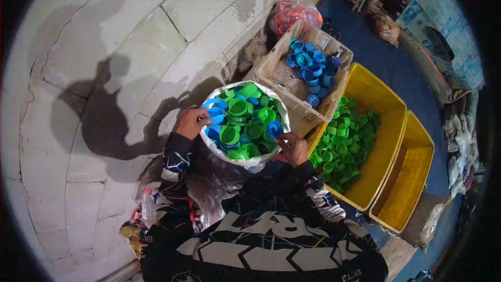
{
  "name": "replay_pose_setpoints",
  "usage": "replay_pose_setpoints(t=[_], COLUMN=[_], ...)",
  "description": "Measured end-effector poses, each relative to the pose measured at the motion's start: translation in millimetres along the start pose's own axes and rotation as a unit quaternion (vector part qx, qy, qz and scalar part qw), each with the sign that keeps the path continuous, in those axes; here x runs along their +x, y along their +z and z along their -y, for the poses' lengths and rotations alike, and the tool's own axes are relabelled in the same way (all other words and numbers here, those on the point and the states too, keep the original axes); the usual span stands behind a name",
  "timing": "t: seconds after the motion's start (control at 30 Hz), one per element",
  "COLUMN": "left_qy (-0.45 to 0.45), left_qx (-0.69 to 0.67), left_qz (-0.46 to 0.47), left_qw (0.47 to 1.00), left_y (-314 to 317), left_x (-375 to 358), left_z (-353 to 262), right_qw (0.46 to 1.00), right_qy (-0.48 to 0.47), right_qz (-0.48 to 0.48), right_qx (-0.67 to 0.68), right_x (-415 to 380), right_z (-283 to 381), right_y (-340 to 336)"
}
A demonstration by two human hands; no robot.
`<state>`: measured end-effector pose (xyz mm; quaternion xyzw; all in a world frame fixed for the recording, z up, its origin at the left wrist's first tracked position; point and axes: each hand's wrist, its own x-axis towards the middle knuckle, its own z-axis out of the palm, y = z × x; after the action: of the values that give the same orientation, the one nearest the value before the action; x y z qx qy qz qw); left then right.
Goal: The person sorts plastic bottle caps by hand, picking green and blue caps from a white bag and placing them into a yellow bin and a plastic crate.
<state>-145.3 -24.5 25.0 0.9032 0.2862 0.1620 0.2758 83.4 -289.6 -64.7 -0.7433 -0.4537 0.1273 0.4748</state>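
Observation:
A white sack (pixel 281 105) with its mouth spread wide is filled with green and blue plastic caps. At the sack's left rim, my left hand (pixel 190 122) has its fingers closed on the edge of a blue plastic cap (pixel 215 115). Across the opening, on the right, my right hand (pixel 294 149) pinches another blue plastic cap (pixel 274 130). Between both hands lie mostly green caps (pixel 237 107), heaped loosely with some blue ones among them.
Beyond the sack stands a beige crate (pixel 271 81) holding blue caps (pixel 312 68). To the right, a yellow bin (pixel 389 125) contains green caps (pixel 347 146), with a second yellow bin (pixel 412 177) beside it. A block wall (pixel 130 31) borders the left. A bag of reddish items (pixel 295 15) sits behind the crate.

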Motion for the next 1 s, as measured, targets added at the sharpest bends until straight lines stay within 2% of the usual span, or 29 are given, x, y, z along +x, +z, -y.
replay_pose_setpoints(t=[0.1, 0.2, 0.23, 0.33, 0.37, 0.47, 0.5, 0.6, 0.63, 0.73, 0.77, 0.83, 0.87, 0.97, 1.0], left_qy=[0.038, 0.09, 0.092, 0.11, 0.117, 0.12, 0.118, 0.114, 0.103, 0.122, 0.129, 0.081, 0.055, 0.062, 0.06], left_qx=[-0.02, -0.033, -0.048, -0.011, -0.025, -0.014, -0.002, -0.05, -0.051, -0.06, -0.062, -0.093, -0.109, -0.111, -0.11], left_qz=[-0.018, 0.0, -0.003, -0.001, 0.0, 0.013, 0.019, 0.021, 0.064, 0.063, 0.06, 0.1, 0.118, 0.087, 0.074], left_qw=[0.999, 0.995, 0.995, 0.994, 0.993, 0.993, 0.993, 0.992, 0.991, 0.989, 0.988, 0.987, 0.986, 0.988, 0.989], left_y=[7, 47, 62, 103, 120, 155, 165, 198, 196, 206, 206, 196, 190, 166, 157], left_x=[22, 59, 70, 108, 121, 154, 163, 199, 210, 235, 237, 232, 229, 209, 199], left_z=[-43, -73, -88, -124, -129, -150, -156, -166, -177, -180, -178, -170, -162, -125, -109], right_qw=[0.996, 0.993, 0.992, 0.98, 0.978, 0.964, 0.963, 0.957, 0.961, 0.957, 0.954, 0.946, 0.954, 0.97, 0.97], right_qy=[0.083, -0.054, 0.023, 0.042, 0.074, 0.057, 0.079, 0.098, 0.114, 0.043, 0.025, -0.016, 0.011, 0.123, 0.13], right_qz=[-0.02, -0.076, -0.101, -0.17, -0.167, -0.205, -0.223, -0.218, -0.2, -0.271, -0.278, -0.291, -0.271, -0.187, -0.174], right_qx=[0.005, -0.076, -0.07, -0.091, -0.1, -0.157, -0.131, -0.166, -0.154, -0.094, -0.11, -0.142, -0.129, -0.094, -0.113], right_x=[4, 19, 23, 46, 53, 74, 81, 109, 123, 151, 151, 151, 148, 118, 107], right_z=[12, -4, -9, -32, -33, -48, -50, -70, -65, -86, -102, -132, -139, -139, -139], right_y=[-17, -35, -37, -49, -57, -70, -74, -87, -98, -103, -99, -97, -96, -90, -86])
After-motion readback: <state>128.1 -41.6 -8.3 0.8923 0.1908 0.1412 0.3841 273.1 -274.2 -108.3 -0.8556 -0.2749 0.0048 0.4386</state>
